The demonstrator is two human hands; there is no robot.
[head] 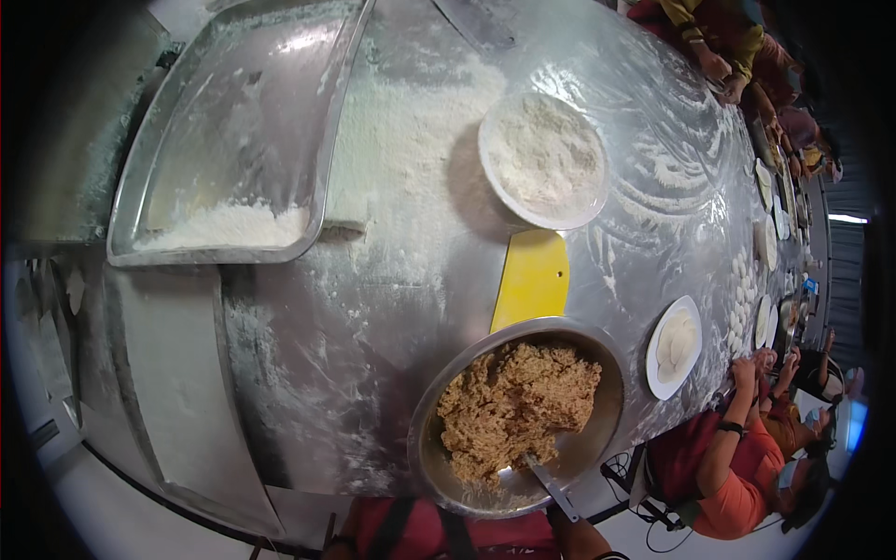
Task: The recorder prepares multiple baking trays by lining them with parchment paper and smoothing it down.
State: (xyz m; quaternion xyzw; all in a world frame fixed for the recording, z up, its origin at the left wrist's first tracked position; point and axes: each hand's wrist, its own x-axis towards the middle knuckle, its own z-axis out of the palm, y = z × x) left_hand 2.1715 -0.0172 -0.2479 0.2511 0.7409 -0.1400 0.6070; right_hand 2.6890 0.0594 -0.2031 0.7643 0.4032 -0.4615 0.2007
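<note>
Neither of my hands is in view; only parts of my arms show at the bottom edge, either side of a red apron. Before me a steel bowl (pixel 432 392) holds a mound of brown minced filling (pixel 521 406), with a metal utensil's handle (pixel 553 490) leaning over the near rim. A yellow plastic dough scraper (pixel 533 276) lies on the floured steel table (pixel 336 392), between that bowl and a round white bowl (pixel 493 182) of flour (pixel 546 157). To the right, a white plate (pixel 656 378) carries pale, flat dough rounds (pixel 677 346).
A large metal tray (pixel 318 175) with flour in it stands at upper left. Small dough pieces (pixel 740 301) and more plates (pixel 768 241) line the right side. A co-worker in orange (pixel 735 500) and other people work along the table, their hands (pixel 745 367) near its edge.
</note>
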